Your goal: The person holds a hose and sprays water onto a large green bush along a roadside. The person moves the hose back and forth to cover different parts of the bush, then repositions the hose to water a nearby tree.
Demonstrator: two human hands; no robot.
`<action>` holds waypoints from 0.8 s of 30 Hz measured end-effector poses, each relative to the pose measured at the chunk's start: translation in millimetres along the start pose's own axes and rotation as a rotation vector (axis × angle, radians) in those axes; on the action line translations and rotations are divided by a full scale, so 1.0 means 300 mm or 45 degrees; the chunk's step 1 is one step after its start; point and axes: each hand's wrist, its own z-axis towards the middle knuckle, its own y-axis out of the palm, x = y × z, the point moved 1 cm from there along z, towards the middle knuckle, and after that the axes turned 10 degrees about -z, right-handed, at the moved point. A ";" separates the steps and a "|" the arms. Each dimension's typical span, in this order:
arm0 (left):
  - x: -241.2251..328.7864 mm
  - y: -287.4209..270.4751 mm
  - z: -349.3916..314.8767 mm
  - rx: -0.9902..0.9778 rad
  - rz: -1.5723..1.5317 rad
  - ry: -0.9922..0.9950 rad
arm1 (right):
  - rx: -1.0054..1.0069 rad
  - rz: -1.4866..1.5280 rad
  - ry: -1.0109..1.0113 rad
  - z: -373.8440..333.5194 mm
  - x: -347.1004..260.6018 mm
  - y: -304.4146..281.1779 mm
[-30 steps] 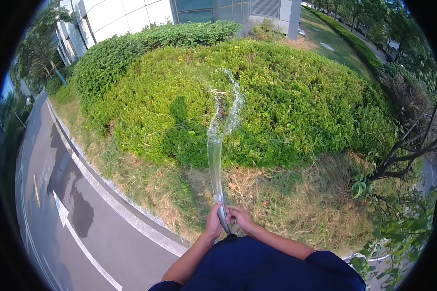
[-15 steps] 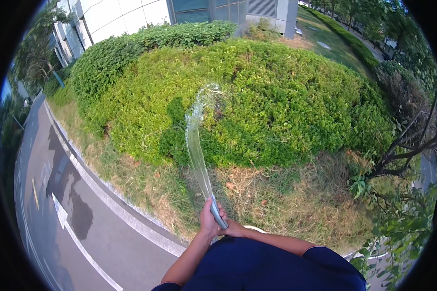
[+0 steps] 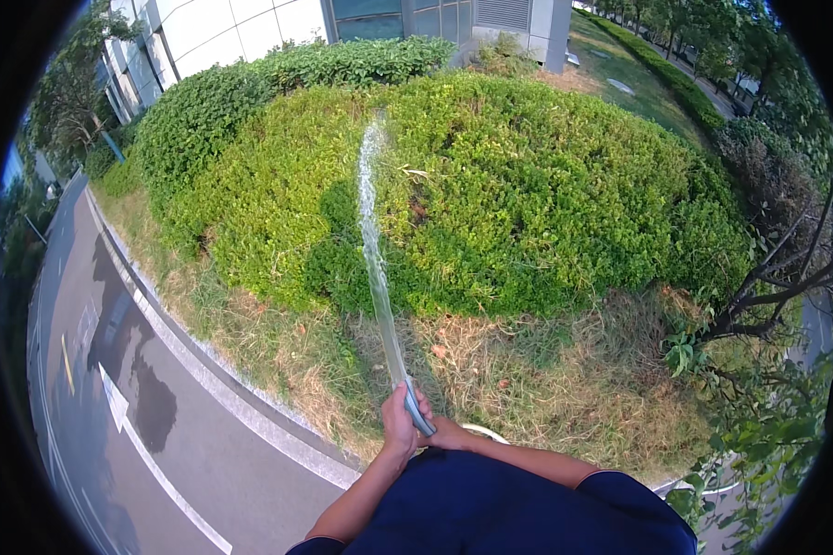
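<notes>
The left hand wraps the hose near its mouth, apparently aiming water over the hedge. The right hand is lower, perhaps as support; whether it grips, I cannot tell.

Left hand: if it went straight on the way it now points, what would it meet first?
The left hand would probably first meet the water streaming from the hose, then perhaps the hedge; depth is unclear.

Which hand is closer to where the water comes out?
The left hand, gripping the hose right below the water jet; the right hand sits lower, farther from the jet.
</notes>
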 end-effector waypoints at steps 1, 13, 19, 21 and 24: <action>-0.001 -0.002 -0.001 0.007 -0.007 0.012 | 0.026 -0.015 0.010 -0.003 -0.003 -0.001; -0.001 -0.009 -0.034 0.147 -0.038 0.143 | 0.090 0.003 0.016 -0.029 -0.043 0.002; -0.005 -0.009 -0.014 0.054 0.103 0.029 | 0.080 0.045 0.018 -0.025 -0.025 0.003; -0.009 0.002 -0.007 0.039 0.114 -0.030 | 0.084 0.024 0.034 -0.020 -0.012 0.006; -0.015 0.018 -0.003 -0.021 0.138 -0.083 | 0.130 0.098 0.016 -0.020 0.007 0.011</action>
